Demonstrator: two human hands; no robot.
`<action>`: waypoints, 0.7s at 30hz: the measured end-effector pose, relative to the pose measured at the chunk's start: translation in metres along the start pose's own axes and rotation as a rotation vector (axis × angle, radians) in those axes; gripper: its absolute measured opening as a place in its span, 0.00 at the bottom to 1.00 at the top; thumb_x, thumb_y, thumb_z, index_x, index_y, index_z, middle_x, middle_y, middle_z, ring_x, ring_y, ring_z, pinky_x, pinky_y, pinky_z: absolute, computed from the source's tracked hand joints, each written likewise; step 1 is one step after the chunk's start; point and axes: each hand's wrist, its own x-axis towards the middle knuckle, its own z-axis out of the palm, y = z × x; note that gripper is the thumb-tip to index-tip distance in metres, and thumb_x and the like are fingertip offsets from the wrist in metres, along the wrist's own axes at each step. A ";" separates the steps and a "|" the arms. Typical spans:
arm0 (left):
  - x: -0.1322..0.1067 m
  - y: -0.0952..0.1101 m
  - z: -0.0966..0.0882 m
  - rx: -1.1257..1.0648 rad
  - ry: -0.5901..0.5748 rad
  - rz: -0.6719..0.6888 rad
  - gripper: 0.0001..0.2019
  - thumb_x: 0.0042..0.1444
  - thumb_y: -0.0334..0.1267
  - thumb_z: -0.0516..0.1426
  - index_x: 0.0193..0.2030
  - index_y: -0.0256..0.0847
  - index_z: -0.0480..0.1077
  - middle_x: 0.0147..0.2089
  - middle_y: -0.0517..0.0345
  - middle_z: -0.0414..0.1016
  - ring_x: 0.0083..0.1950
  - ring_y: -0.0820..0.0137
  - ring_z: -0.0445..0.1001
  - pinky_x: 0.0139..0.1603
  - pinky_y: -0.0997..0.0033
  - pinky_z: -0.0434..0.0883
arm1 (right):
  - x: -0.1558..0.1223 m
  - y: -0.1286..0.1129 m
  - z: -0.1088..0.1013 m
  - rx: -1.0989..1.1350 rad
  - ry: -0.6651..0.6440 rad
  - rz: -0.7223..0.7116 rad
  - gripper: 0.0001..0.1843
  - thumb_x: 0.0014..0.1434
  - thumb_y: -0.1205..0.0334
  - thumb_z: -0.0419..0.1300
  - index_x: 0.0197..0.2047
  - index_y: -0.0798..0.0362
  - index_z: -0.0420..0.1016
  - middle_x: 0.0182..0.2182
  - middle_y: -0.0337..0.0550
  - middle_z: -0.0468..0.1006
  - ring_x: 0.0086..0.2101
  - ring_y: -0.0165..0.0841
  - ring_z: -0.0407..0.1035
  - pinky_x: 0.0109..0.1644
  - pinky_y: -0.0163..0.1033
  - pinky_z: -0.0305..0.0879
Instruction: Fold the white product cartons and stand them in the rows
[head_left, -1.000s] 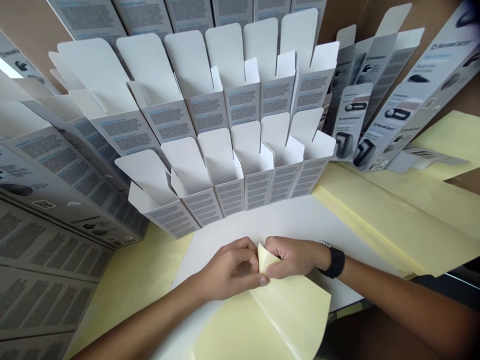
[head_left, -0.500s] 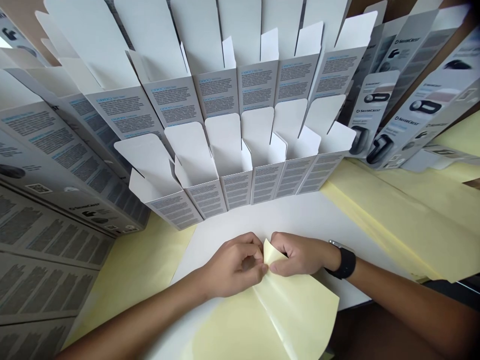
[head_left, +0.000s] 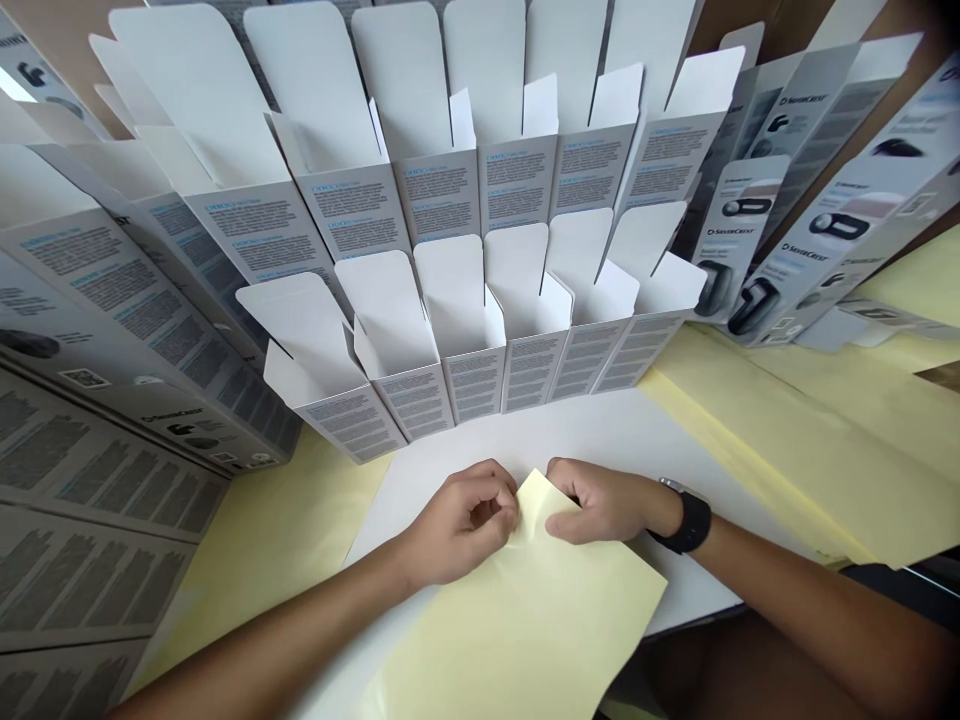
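Observation:
A pale yellow adhesive-type sheet (head_left: 517, 620) lies on a white sheet or board (head_left: 585, 430), its top corner between my hands. My left hand (head_left: 465, 522) is curled, with its fingertips at the sheet's left edge. My right hand (head_left: 600, 503) presses its thumb and fingers on the corner's right side. A black watch (head_left: 686, 522) circles my right wrist. Just beyond my hands stands a row of open white printed cartons (head_left: 480, 370), their flaps raised. The part of the sheet under my fingers is hidden.
Further rows of open cartons (head_left: 450, 190) rise behind the first. Flat printed carton blanks (head_left: 97, 530) are stacked at left. Large yellow sheets (head_left: 780, 440) lie at right beneath leaning SilverCrest cartons (head_left: 832, 230).
The yellow sheet's raised, creased fold has flattened, and its corner now lies lower between my hands. My hands have eased slightly apart. The view has shifted a little since the oldest frame.

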 end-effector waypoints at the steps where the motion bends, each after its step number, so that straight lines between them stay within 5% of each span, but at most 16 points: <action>1: 0.000 -0.002 -0.001 -0.015 0.034 0.023 0.09 0.62 0.36 0.56 0.31 0.37 0.69 0.40 0.54 0.69 0.34 0.73 0.66 0.33 0.74 0.62 | -0.001 0.000 -0.002 -0.014 0.023 -0.001 0.12 0.51 0.62 0.54 0.21 0.53 0.56 0.20 0.32 0.59 0.21 0.23 0.55 0.23 0.31 0.52; 6: 0.001 -0.010 -0.005 -0.082 0.228 0.005 0.15 0.68 0.50 0.54 0.47 0.39 0.69 0.39 0.55 0.70 0.37 0.70 0.66 0.38 0.71 0.63 | -0.008 0.003 -0.015 -0.137 0.144 0.019 0.10 0.55 0.62 0.51 0.23 0.52 0.57 0.21 0.32 0.60 0.23 0.25 0.56 0.25 0.32 0.52; 10: 0.000 -0.007 -0.013 -0.071 0.305 0.078 0.19 0.69 0.54 0.50 0.52 0.41 0.68 0.49 0.50 0.72 0.48 0.65 0.70 0.49 0.67 0.66 | -0.013 0.008 -0.025 -0.311 0.282 0.050 0.14 0.54 0.64 0.53 0.22 0.51 0.49 0.20 0.31 0.51 0.23 0.24 0.47 0.26 0.33 0.44; 12: -0.001 -0.001 -0.016 0.046 0.232 0.200 0.20 0.69 0.55 0.49 0.55 0.42 0.68 0.55 0.48 0.73 0.57 0.61 0.70 0.57 0.63 0.65 | -0.014 0.010 -0.028 -0.410 0.386 0.057 0.18 0.53 0.65 0.54 0.22 0.50 0.45 0.20 0.31 0.47 0.23 0.24 0.44 0.27 0.35 0.40; 15: -0.006 0.009 -0.017 0.282 -0.053 0.370 0.25 0.68 0.58 0.50 0.63 0.46 0.66 0.63 0.47 0.72 0.64 0.56 0.69 0.67 0.57 0.62 | -0.015 0.011 -0.032 -0.541 0.532 0.053 0.20 0.52 0.64 0.58 0.22 0.50 0.45 0.19 0.30 0.46 0.22 0.25 0.44 0.28 0.36 0.39; 17: -0.009 0.011 -0.014 0.397 -0.239 0.356 0.28 0.67 0.58 0.51 0.68 0.48 0.62 0.67 0.48 0.69 0.66 0.55 0.69 0.68 0.56 0.63 | -0.016 0.010 -0.035 -0.610 0.606 0.035 0.20 0.52 0.63 0.61 0.21 0.51 0.50 0.17 0.29 0.50 0.22 0.25 0.47 0.29 0.36 0.41; 21: -0.012 0.007 -0.010 0.555 -0.328 0.219 0.28 0.67 0.56 0.52 0.71 0.51 0.58 0.71 0.51 0.64 0.70 0.53 0.66 0.68 0.53 0.66 | -0.021 0.009 -0.040 -0.689 0.719 -0.015 0.06 0.58 0.61 0.60 0.31 0.53 0.71 0.17 0.28 0.56 0.21 0.26 0.54 0.30 0.34 0.48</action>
